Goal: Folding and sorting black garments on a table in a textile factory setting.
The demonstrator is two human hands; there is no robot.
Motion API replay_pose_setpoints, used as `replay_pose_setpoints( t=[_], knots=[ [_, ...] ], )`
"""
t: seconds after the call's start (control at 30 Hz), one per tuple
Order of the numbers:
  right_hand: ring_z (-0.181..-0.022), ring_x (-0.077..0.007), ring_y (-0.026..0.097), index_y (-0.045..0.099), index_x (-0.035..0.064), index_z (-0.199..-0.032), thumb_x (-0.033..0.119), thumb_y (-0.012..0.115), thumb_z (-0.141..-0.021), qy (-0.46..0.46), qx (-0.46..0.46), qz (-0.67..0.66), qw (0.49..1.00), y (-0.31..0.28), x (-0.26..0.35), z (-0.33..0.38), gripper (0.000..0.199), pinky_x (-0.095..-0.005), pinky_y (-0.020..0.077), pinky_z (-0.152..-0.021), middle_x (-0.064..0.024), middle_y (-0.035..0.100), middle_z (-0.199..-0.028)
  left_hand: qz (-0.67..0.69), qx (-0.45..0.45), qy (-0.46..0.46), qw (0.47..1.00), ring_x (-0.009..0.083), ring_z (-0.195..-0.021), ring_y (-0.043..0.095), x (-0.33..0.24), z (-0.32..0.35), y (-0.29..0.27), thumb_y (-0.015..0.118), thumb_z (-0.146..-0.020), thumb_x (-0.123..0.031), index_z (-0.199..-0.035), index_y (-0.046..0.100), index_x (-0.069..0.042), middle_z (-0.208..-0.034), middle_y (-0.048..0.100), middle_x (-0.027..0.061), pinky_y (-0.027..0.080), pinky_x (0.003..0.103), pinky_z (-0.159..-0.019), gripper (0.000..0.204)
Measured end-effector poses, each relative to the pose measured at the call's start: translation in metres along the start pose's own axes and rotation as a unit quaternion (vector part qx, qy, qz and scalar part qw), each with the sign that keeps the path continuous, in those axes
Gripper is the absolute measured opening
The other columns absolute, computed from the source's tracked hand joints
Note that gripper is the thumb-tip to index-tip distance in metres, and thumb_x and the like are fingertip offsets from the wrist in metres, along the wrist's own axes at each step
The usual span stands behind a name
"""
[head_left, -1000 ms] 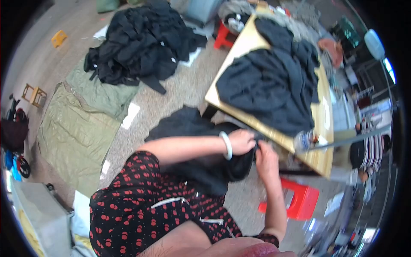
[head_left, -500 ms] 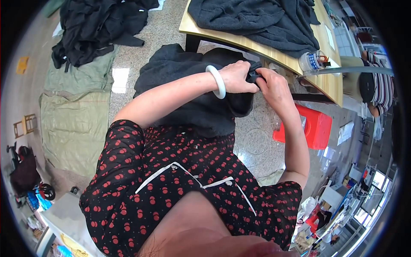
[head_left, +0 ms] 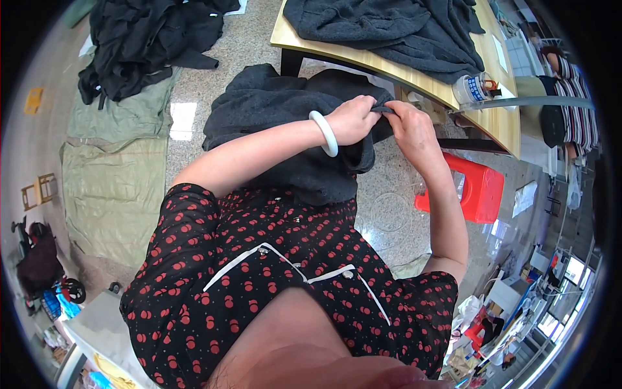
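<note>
Two hands close together, upper middle of the frame, on one dark garment! Left hand, white bangle at its wrist, pinches a narrow rolled edge; right hand has thumb and fingers closed on that same edge just beside it. The rest bunches up left of the grip and drapes toward the person's lap. Soft, limp stuff by the look of it, probably thick, with some drag from its own bulk; nothing fragile, not likely slippery. Best hold, I'd judge: that doubled edge, fingertips near each other. Now the surroundings: the wooden table pokes its edge in near the knuckles, loaded with more dark cloth and a clear bottle. Red stool right of centre, beside the right forearm, could crowd that elbow. Black clothes pile, upper left, well apart.
</note>
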State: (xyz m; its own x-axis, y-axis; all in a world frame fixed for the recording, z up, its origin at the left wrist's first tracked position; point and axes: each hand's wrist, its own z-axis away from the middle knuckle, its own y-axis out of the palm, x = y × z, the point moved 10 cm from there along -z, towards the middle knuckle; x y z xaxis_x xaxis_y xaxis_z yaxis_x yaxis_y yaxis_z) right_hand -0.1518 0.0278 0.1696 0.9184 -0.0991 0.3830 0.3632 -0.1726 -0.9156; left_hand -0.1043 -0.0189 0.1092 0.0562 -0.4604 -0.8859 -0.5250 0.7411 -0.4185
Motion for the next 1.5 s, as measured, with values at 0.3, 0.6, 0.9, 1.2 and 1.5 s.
replay_pose_setpoints(
  t=[0.3, 0.6, 0.9, 1.2, 1.5],
  knots=[
    [-0.070, -0.0303, 0.060, 0.061, -0.0002, -0.092, 0.011, 0.057, -0.077, 0.089, -0.038, -0.090, 0.991, 0.006, -0.021, 0.011, 0.020, -0.0326, 0.0452, -0.063, -0.0192, 0.060, -0.077, 0.180, 0.047, -0.169, 0.968, 0.0241, -0.074, 0.058, 0.034, 0.005, 0.014, 0.045, -0.078, -0.010, -0.098, 0.052, 0.007, -0.077, 0.058, 0.0188, 0.044, 0.034, -0.067, 0.027],
    [-0.051, -0.0092, 0.044, 0.061, 0.0006, -0.094, 0.010, 0.056, -0.076, 0.202, -0.047, -0.180, 0.962, 0.021, -0.047, 0.026, 0.021, -0.0255, 0.0392, -0.049, -0.0118, 0.055, -0.060, 0.212, 0.002, -0.153, 0.965, 0.0237, -0.067, 0.057, 0.038, 0.004, 0.014, 0.045, -0.076, -0.007, -0.095, 0.054, 0.005, -0.072, 0.059, 0.0167, 0.044, 0.033, -0.063, 0.025],
    [-0.082, -0.0324, 0.059, 0.055, -0.0003, -0.103, 0.006, 0.057, -0.078, 0.071, -0.142, -0.070, 0.985, 0.004, -0.011, 0.026, 0.026, -0.0341, 0.0460, -0.071, -0.0201, 0.059, -0.091, 0.112, 0.011, -0.122, 0.986, 0.0131, -0.073, 0.053, 0.030, -0.004, 0.002, 0.047, -0.077, -0.006, -0.098, 0.054, 0.004, -0.075, 0.059, 0.0121, 0.043, 0.029, -0.067, 0.025],
    [-0.087, -0.0358, 0.053, 0.049, -0.0010, -0.105, 0.002, 0.051, -0.080, 0.028, -0.068, -0.005, 0.997, 0.019, -0.011, 0.020, 0.025, -0.0389, 0.0437, -0.073, -0.0199, 0.054, -0.092, -0.042, 0.071, 0.002, 0.997, 0.0416, -0.084, 0.052, 0.005, -0.002, 0.006, 0.050, -0.082, -0.013, -0.098, 0.046, 0.004, -0.083, 0.055, 0.0269, 0.042, 0.044, -0.068, 0.024],
    [-0.087, -0.0369, 0.052, 0.050, -0.0022, -0.102, 0.004, 0.051, -0.081, 0.024, -0.022, -0.019, 0.999, 0.021, -0.012, 0.012, 0.022, -0.0397, 0.0428, -0.073, -0.0209, 0.054, -0.093, -0.027, 0.045, 0.007, 0.999, 0.0417, -0.082, 0.052, 0.003, 0.001, 0.000, 0.047, -0.082, -0.012, -0.101, 0.044, 0.004, -0.082, 0.055, 0.0269, 0.042, 0.045, -0.069, 0.025]
  ],
)
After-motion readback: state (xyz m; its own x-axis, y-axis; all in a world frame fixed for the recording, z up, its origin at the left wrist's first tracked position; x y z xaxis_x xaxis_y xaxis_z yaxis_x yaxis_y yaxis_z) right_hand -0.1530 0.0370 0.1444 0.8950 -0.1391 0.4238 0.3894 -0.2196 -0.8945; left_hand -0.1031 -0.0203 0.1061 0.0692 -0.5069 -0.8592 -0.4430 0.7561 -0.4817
